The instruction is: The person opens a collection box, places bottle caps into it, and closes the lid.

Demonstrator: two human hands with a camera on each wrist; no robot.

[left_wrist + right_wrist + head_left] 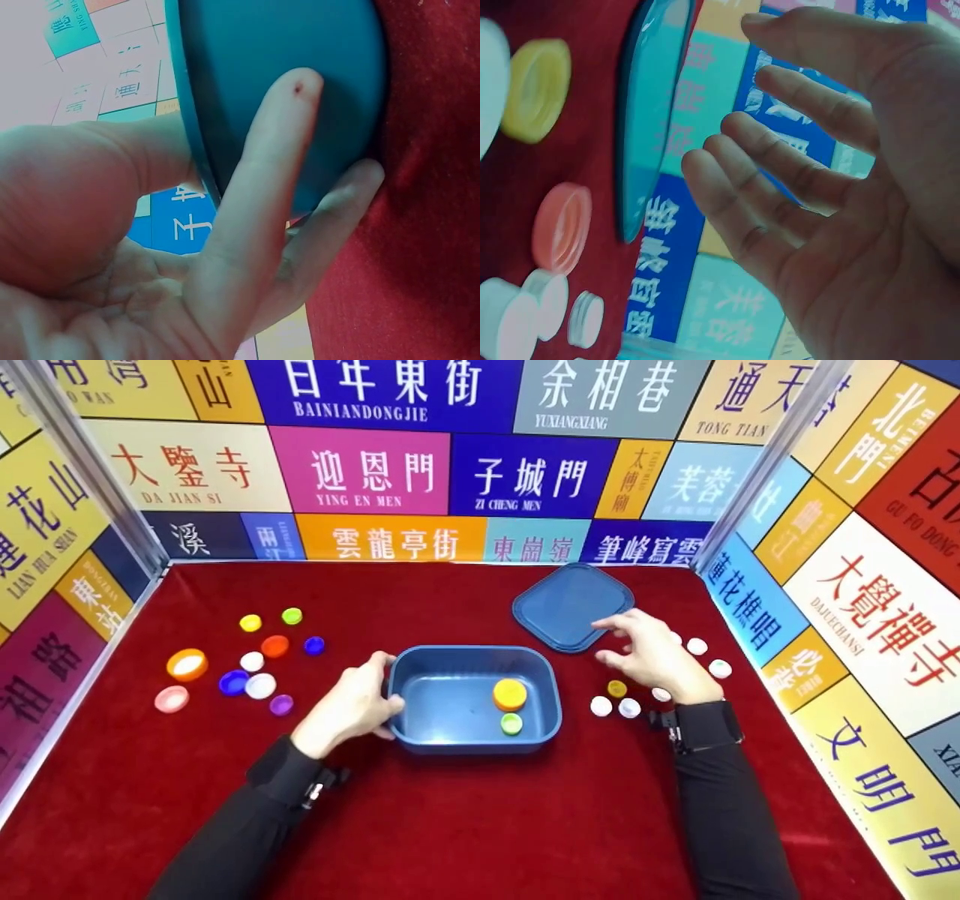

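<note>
A blue rectangular plastic box [442, 701] sits mid-table, holding an orange bottle cap [510, 694] and a smaller green cap [511, 724]. At its left end my left hand [349, 705] grips the wall, thumb at the rim and fingers along the outside. The left wrist view shows fingers [281, 120] lying against the box's outer wall [345, 67]. My right hand [651, 656] is above the right-hand caps, fingers relaxed and apart, nothing between them. The blue lid [570, 607] lies beyond its fingertips. A yellow cap [538, 90] and a coral cap [561, 227] show in the right wrist view.
Loose caps lie at the left, among them an orange-rimmed one [187, 664], a pink one [172, 699] and a purple one [282, 705]. White caps [601, 706] and a dark yellow one [616, 688] lie at the right. Panels printed with characters [360, 472] wall the red cloth [480, 825].
</note>
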